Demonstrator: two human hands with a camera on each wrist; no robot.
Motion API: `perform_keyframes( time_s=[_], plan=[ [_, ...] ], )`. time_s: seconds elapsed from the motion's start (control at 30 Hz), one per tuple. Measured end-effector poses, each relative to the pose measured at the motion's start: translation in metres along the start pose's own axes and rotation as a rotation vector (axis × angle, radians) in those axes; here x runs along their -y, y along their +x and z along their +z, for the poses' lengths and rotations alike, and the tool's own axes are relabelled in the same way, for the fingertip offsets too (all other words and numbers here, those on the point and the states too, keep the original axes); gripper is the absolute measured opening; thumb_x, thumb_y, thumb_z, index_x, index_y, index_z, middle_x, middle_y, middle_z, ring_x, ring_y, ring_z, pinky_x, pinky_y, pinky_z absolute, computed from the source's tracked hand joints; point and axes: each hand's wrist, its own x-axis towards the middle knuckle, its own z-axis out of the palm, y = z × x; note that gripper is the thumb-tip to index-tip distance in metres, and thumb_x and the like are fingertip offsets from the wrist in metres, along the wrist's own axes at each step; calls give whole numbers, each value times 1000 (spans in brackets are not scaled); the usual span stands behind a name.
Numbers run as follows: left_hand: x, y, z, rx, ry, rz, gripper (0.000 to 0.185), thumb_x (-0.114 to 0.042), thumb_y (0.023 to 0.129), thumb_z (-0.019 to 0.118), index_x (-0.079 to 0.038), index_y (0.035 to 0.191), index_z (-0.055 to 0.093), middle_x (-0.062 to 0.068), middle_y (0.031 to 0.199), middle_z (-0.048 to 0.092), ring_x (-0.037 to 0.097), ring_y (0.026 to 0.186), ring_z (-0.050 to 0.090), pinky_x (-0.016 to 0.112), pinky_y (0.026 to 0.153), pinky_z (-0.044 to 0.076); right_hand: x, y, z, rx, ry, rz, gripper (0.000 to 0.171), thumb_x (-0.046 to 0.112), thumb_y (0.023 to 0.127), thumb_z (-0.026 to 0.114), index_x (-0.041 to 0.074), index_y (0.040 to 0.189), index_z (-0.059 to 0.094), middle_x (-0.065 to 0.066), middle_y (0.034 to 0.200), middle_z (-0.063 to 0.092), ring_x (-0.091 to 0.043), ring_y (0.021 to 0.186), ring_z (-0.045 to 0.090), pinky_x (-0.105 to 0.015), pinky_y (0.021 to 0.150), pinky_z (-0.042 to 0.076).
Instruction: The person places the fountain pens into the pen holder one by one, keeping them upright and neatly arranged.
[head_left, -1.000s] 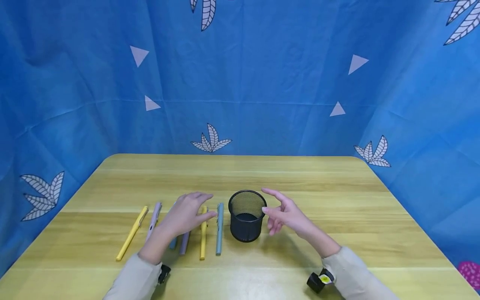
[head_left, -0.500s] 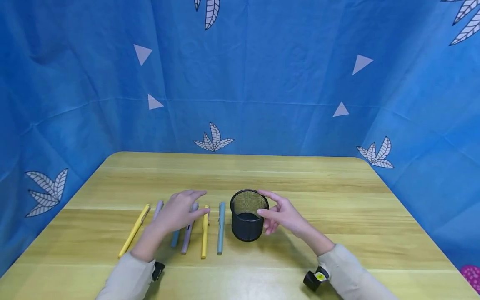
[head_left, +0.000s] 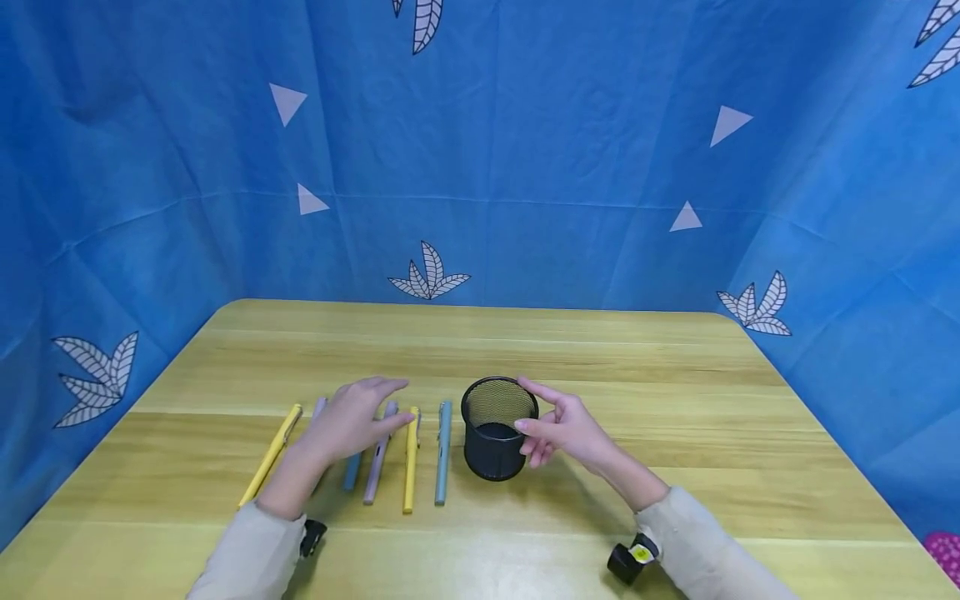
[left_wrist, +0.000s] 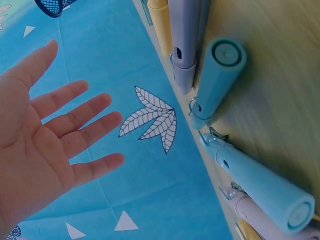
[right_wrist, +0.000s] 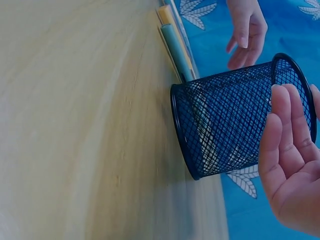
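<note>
My left hand [head_left: 348, 423] is held over a row of pens with fingers spread and nothing in them; the left wrist view shows its open palm [left_wrist: 37, 145]. Under or beside it lie a lilac pen [head_left: 380, 454], a blue pen [head_left: 352, 472] and a yellow pen [head_left: 411, 458]. To their right lies a light blue pen [head_left: 443, 454]. A black mesh pen holder [head_left: 493, 454] stands upright. My right hand [head_left: 566, 429] is at its right side, index finger and thumb at the rim, fingers fairly straight; whether they touch it I cannot tell.
A yellow pen [head_left: 270, 454] lies furthest left, with another lilac pen [head_left: 320, 407] mostly hidden by the left hand. The wooden table [head_left: 675, 400] ends at the back against a blue curtain [head_left: 585, 150] with leaf prints.
My right hand has come closer to the pen holder's rim. The left hand has shifted slightly left, uncovering more of the pens. The pens and holder seem to stay in place.
</note>
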Motion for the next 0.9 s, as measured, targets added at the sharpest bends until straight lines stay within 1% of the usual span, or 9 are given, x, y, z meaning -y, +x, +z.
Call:
perform_keyframes(
  time_s=[0.1, 0.33, 0.5, 0.6, 0.77, 0.9],
  plan=[
    [2, -1, -1, 3, 13, 4, 48, -32, 84, 61, -3, 121, 54, 17, 118, 54, 34, 109, 49, 51, 89, 38, -1, 0, 1, -18, 34, 7, 70, 7, 83, 62, 2, 140, 22, -11, 60, 62, -17, 46, 59, -27, 44, 49],
    [8, -5, -2, 7, 24, 7, 47, -32, 85, 61, -1, 120, 55, 18, 117, 54, 35, 109, 49, 50, 88, 39, -3, 0, 2, -31, 90, 19, 69, 6, 83, 62, 3, 141, 23, -8, 58, 62, -15, 45, 58, -25, 44, 48],
    [12, -7, -2, 1, -2, 3, 47, -32, 85, 61, 0, 119, 55, 19, 117, 54, 35, 109, 49, 49, 88, 39, -4, 0, 2, -29, 103, 12, 68, 5, 84, 60, 3, 141, 22, -6, 58, 62, -14, 45, 58, -24, 44, 48],
    [14, -9, -3, 4, -16, -11, 47, -31, 85, 61, 0, 119, 55, 19, 117, 54, 35, 109, 48, 48, 88, 40, -3, -1, 2, -28, 112, 13, 68, 5, 84, 60, 3, 141, 22, -6, 58, 62, -14, 45, 58, -24, 44, 48],
    [15, -11, -6, 19, -13, -39, 45, -29, 86, 60, 0, 120, 54, 19, 118, 53, 36, 110, 47, 49, 88, 39, -2, -1, 2, -37, 111, 30, 70, 6, 84, 61, 3, 141, 22, -6, 58, 62, -13, 44, 57, -23, 43, 48],
    [17, -13, -7, 7, -14, -48, 45, -30, 87, 58, 1, 120, 54, 19, 118, 53, 36, 110, 47, 49, 89, 39, -1, 0, 2, -43, 103, 43, 70, 7, 83, 63, 3, 141, 23, -7, 58, 62, -13, 44, 57, -22, 43, 47]
  ],
)
